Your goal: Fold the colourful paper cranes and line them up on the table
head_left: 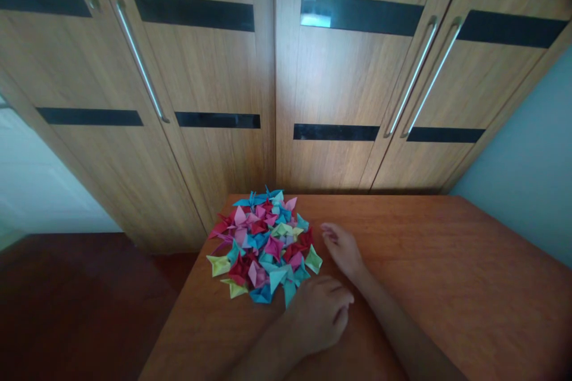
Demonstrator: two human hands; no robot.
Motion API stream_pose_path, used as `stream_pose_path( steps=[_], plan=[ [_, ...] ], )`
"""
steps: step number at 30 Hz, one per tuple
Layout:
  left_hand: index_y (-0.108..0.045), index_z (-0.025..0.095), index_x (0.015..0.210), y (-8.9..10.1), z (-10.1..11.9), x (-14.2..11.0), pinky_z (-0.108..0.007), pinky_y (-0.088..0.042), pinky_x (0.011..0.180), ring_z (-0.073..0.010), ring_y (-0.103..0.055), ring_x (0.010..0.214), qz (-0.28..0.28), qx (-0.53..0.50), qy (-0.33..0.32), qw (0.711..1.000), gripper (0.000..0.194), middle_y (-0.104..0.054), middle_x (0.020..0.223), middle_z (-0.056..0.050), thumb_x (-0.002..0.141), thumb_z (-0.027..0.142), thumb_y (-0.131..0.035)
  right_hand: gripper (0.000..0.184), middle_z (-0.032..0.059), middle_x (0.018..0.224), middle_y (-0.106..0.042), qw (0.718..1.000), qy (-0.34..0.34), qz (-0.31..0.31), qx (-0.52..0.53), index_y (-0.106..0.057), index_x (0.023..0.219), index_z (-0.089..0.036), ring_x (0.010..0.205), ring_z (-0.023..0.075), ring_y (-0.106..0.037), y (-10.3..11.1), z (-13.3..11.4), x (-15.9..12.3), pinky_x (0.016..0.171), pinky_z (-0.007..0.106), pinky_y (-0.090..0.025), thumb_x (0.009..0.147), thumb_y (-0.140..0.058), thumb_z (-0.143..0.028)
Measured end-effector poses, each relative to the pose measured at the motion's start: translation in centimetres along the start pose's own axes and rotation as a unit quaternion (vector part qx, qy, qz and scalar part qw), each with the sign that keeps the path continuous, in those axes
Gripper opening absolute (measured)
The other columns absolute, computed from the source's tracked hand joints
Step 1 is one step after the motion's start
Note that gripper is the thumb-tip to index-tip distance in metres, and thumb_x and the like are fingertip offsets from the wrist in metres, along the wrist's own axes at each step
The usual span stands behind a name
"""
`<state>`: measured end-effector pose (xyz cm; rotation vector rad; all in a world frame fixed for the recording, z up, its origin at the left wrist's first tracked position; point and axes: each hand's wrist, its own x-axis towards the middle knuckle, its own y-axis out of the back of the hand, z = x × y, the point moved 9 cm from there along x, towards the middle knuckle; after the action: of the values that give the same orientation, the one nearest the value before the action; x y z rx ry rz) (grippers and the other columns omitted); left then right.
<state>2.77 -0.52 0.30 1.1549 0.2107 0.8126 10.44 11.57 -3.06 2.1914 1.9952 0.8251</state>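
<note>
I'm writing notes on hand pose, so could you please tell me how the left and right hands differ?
The left hand is nearer the camera, the right hand farther off. The left hand points rightward; the right hand points leftward, toward the folded paper pieces. Neither visibly holds anything.

I see the folded-paper heap (273, 247) blocking the table's (447, 262) left part — wardrobe (330, 166) walls off the far edge. Left hand (319, 312) crowds heap's near side; narrow gap heap-to-right hand (344, 251) — wide room rightward.
</note>
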Motion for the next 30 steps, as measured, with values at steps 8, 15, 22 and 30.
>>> stream_pose_path(
  steps=[8,15,22,30],
  plan=[
    [-0.062,0.020,0.089,-2.4,1.5,-0.2,-0.026,-0.041,0.078,-0.0161,-0.057,0.083,-0.027,-0.042,-0.014,0.999,0.015,-0.064,0.085,-0.001,0.081,0.014,-0.052,0.025,0.0059,0.094,-0.066,0.986,0.085,-0.061,-0.127,-0.064,0.097,-0.020,0.089,0.0194,-0.058,-1.0,-0.9,-2.9,0.083,0.033,-0.046,0.079,-0.047,-0.017],
    [-0.061,0.020,0.084,-1.2,-1.6,0.3,-0.025,-0.041,0.074,-0.0161,-0.054,0.083,-0.013,-0.012,0.044,0.999,0.015,-0.061,0.085,-0.002,0.079,0.011,-0.050,0.025,0.0041,0.090,-0.067,0.993,0.066,-0.067,-0.070,-0.064,0.099,-0.021,0.076,0.0152,-0.060,-1.0,-1.4,-3.0,0.071,0.026,-0.048,0.081,-0.047,-0.020],
    [-0.059,0.021,0.085,-0.7,-1.1,0.2,-0.025,-0.040,0.070,-0.0152,-0.053,0.079,0.009,0.019,0.062,0.998,0.015,-0.058,0.080,-0.001,0.079,0.011,-0.049,0.023,0.0029,0.077,-0.068,0.996,0.006,-0.021,-0.087,-0.065,0.083,-0.020,0.069,0.0159,-0.062,1.6,0.2,-2.1,0.065,0.025,-0.046,0.085,-0.044,-0.029],
    [-0.060,0.023,0.089,-4.2,3.0,0.0,-0.025,-0.042,0.074,-0.0148,-0.054,0.081,-0.063,-0.008,-0.004,0.998,0.010,-0.059,0.086,0.000,0.082,0.020,-0.054,0.020,0.0026,0.082,-0.068,0.971,-0.030,0.021,-0.237,-0.063,0.082,-0.022,0.077,0.0163,-0.063,3.9,2.5,-1.6,0.069,0.023,-0.043,0.084,-0.043,-0.025]
  ],
)
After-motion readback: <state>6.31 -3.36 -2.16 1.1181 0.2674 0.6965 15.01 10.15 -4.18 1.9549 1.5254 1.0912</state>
